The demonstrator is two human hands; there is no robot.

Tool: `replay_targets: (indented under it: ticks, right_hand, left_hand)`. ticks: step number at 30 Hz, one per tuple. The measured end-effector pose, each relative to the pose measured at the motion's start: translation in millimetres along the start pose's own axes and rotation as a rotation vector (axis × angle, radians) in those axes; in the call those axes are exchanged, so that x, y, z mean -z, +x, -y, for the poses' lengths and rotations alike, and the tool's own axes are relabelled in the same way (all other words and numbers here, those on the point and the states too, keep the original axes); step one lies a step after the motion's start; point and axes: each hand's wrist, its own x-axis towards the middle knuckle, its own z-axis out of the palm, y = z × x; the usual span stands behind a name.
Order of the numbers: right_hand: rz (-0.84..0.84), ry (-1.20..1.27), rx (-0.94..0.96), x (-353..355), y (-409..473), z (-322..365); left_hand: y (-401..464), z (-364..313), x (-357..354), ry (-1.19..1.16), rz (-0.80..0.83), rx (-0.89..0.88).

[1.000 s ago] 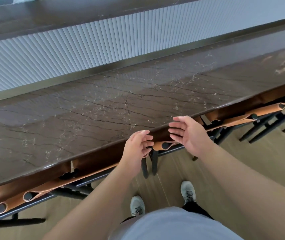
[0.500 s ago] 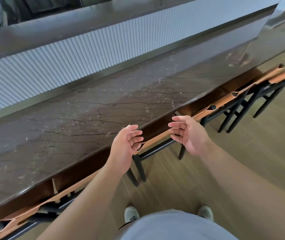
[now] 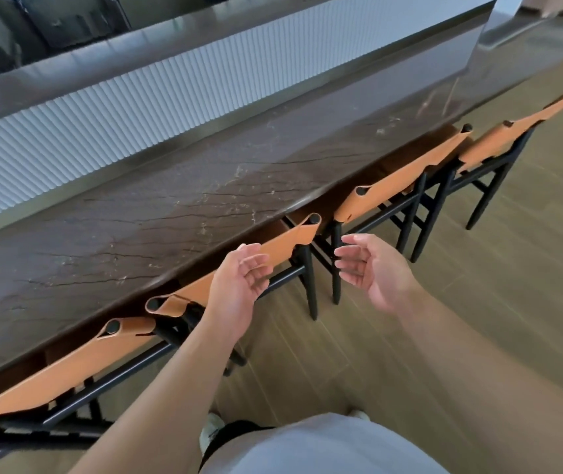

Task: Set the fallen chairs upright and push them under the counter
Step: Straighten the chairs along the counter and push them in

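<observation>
Four black-framed chairs with tan leather sling backrests [image 3: 283,248], upright, tucked in a row under the dark brown marble counter [image 3: 170,213]. Left hand [image 3: 239,289] and right hand [image 3: 375,271] loosely unclenched, palms facing, grasping nothing, just before the nearest backrest.

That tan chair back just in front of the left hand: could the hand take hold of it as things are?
Probably yes. The left hand is open, right in front of the tan chair back, with nothing between them. The counter edge lies just behind the leather, but the near face looks free to grip.
</observation>
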Motion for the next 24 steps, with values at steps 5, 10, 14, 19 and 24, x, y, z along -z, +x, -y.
replay_targets:
  ticks: [5,10,14,19,24]
  right_hand:
    - [0.000,0.028,0.000,49,2,20]
    - [0.002,0.048,-0.005,67,15,29]
    - [-0.002,0.041,-0.011,67,31,34]
    - [-0.029,-0.017,-0.015,71,54,48]
    - [-0.061,-0.069,-0.015,64,86,69]
  left_hand:
    - [-8,8,-45,-0.001,-0.042,0.002]
    - [1,6,-71,0.032,-0.027,0.002]
    - [25,7,-82,0.017,-0.018,0.036]
    - [66,7,-105,-0.009,-0.028,0.127]
    - [109,5,-119,-0.012,0.017,0.149]
